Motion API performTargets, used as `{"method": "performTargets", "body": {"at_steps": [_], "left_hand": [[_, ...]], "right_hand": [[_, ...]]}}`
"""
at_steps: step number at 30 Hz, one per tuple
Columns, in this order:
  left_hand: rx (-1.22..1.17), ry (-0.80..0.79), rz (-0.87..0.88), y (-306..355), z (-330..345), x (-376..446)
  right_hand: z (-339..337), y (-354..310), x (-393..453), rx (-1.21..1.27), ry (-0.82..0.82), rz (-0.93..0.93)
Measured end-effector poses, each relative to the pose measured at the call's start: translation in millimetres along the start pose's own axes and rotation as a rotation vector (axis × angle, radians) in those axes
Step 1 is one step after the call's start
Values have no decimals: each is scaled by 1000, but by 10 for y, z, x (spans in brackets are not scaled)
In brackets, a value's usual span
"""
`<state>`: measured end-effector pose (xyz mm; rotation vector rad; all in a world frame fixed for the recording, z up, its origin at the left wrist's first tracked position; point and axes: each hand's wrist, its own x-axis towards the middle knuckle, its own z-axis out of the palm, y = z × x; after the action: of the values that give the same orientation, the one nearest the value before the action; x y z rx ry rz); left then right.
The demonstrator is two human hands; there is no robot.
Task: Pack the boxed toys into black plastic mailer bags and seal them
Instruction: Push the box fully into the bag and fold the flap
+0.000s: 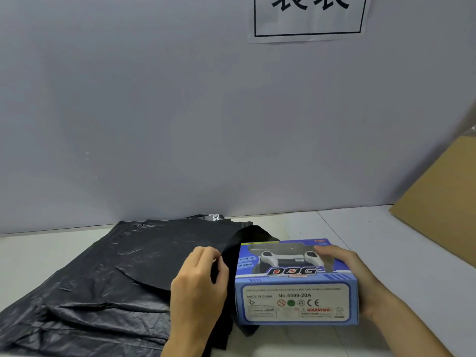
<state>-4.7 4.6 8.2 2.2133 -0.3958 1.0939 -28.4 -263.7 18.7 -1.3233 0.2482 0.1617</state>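
Single head-worn view, forward and slightly down, close over the table (360, 228), facing the wall (154, 99)

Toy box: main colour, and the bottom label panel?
The toy box is blue, with a white label panel printed in black, seen in the head view.

Packing station, warehouse or shipping room sort. White tabletop (360, 228) against plain grey partition wall (154, 112). Stack of black mailer bags (103, 279) spread flat on it. Printed paper sign (309, 19) taped to wall. Brown cardboard carton (443, 202) at right edge.
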Motion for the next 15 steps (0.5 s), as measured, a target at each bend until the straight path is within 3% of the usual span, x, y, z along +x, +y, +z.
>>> {"method": "performTargets", "body": {"at_steps": [3, 12, 15], "left_hand": [[10, -44, 77, 31, 26, -15], [-178, -149, 44, 20, 65, -70], [-155, -209, 119, 69, 104, -96]], "right_hand": [[24, 16, 14, -6, 54, -54], [147, 68, 58, -74, 223, -219], [221, 133, 100, -43, 246, -259]]}}
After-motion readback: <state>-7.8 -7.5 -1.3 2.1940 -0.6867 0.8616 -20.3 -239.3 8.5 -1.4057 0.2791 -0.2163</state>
